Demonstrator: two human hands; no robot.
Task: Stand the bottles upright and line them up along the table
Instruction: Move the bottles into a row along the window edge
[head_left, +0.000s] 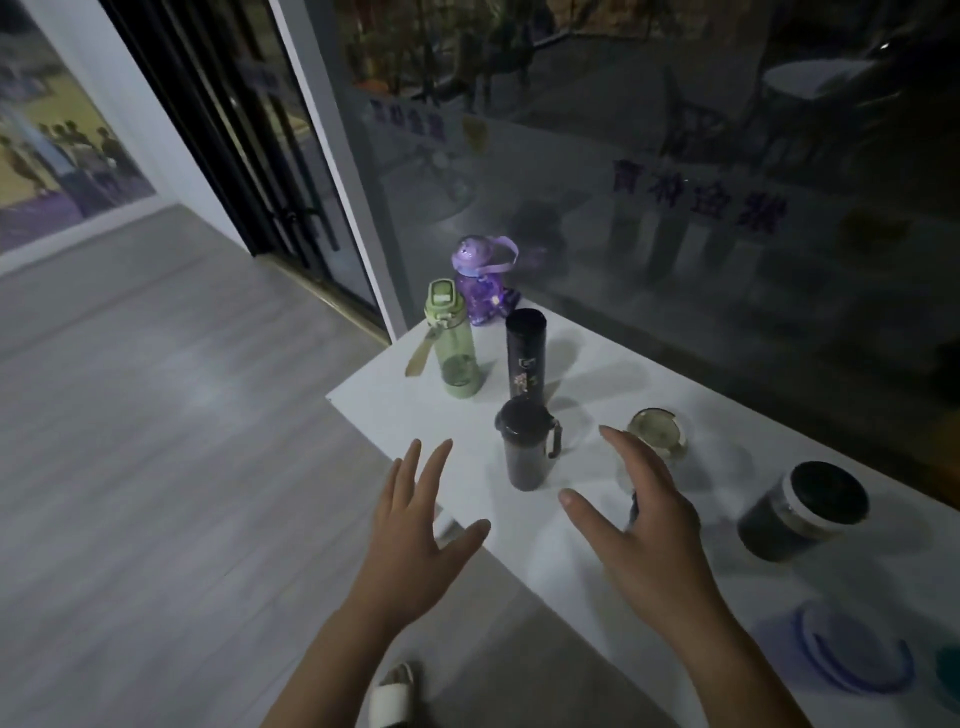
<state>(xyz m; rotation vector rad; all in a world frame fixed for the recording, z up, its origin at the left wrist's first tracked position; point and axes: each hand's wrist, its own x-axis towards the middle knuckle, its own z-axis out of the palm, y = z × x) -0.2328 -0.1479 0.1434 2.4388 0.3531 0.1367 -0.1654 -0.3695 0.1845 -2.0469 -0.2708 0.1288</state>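
Observation:
Several bottles stand upright on the white table (582, 551). A purple bottle (480, 283) with a strap is farthest, then a green bottle (453, 345), a tall black tumbler (525, 356) and a dark cup (524, 447) with a side loop. A clear glass bottle (658, 436) stands partly behind my right hand (639, 514). A wide dark jar (802, 512) with a white collar stands to the right. My left hand (421, 530) hovers open at the table's near edge, left of the dark cup. Both hands are spread and hold nothing.
A dark glass wall (649, 182) runs along the table's far side. A blue ringed lid (852, 654) lies at the table's right end. Grey floor (156, 441) lies to the left, and a white slipper (395, 696) shows below the table edge.

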